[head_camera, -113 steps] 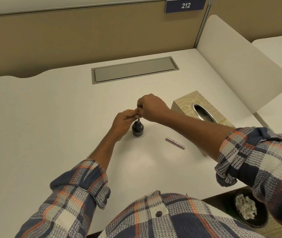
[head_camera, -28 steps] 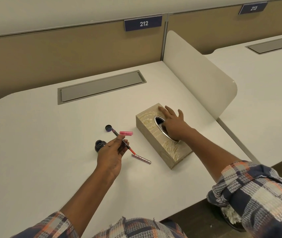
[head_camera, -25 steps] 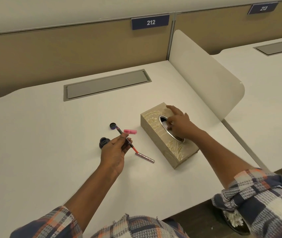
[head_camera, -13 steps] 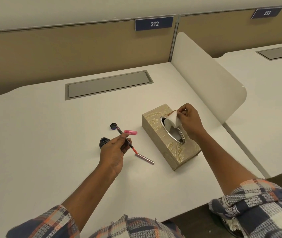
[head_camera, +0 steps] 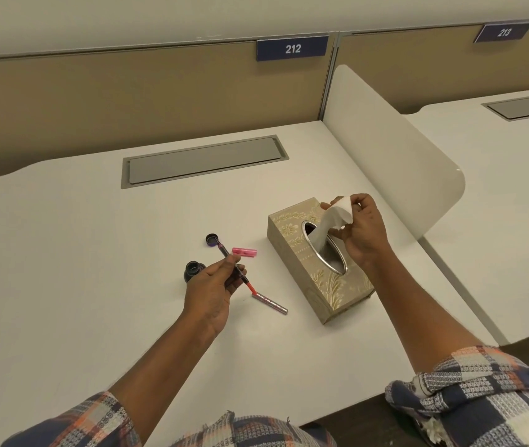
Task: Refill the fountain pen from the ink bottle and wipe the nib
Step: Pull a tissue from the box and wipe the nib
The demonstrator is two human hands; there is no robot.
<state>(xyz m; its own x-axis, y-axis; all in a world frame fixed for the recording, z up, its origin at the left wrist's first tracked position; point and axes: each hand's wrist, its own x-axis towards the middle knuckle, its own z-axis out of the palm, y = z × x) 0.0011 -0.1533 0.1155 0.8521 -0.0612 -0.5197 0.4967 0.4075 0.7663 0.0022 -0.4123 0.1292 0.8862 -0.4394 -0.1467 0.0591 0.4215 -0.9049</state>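
My left hand (head_camera: 214, 285) holds the thin fountain pen section (head_camera: 224, 252) above the desk, its dark nib end pointing away and its red converter end toward me. Just left of that hand stands the open dark ink bottle (head_camera: 193, 269). Its black cap (head_camera: 212, 239) lies beyond the pen. My right hand (head_camera: 364, 232) pinches a white tissue (head_camera: 330, 222) that trails up out of the oval slot of the beige tissue box (head_camera: 305, 272).
A pink pen part (head_camera: 244, 251) and a metallic pen barrel (head_camera: 270, 303) lie on the white desk (head_camera: 63, 269) between the bottle and the box. A grey cable hatch (head_camera: 203, 160) sits at the back. A white divider (head_camera: 395, 156) stands to the right.
My right hand went from reaching into the tissue box slot to pinching a tissue and lifting it higher out of the box. The left hand with the pen has stayed put.
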